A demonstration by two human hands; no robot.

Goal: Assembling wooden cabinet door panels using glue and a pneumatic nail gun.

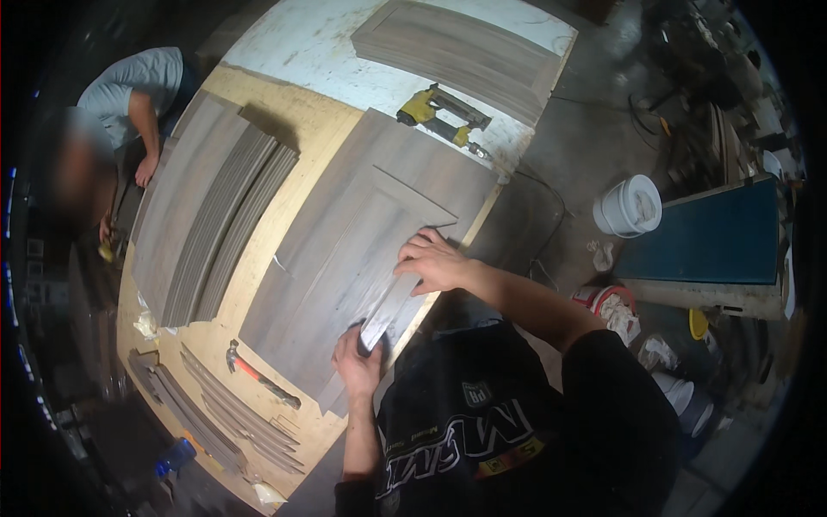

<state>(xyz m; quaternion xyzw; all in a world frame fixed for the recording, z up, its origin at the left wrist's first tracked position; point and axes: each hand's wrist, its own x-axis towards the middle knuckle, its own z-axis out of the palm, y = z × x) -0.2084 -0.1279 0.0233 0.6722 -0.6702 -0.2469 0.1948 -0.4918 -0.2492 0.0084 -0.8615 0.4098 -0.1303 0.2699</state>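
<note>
A grey wood-grain panel [297, 258] lies flat on the table in front of me. Over its near edge I grip a short, light grey trim strip [388, 306] at both ends. The fingers of my left hand [356, 364] close on its lower end, while my right hand [433, 260] has its fingers curled over the upper end. A thin moulding [416, 196] runs across the panel beyond my right hand. Above that, a yellow and black nail gun [444, 119] rests at the panel's far end.
Stacked grey panels [215, 207] stand left on the wooden table [332, 116], with another panel stack [457, 56] at the far end. A hammer [258, 375] and loose trim strips [245, 414] lie lower left. Another person [133, 99] works across the table. A white bucket [627, 207] is on the floor.
</note>
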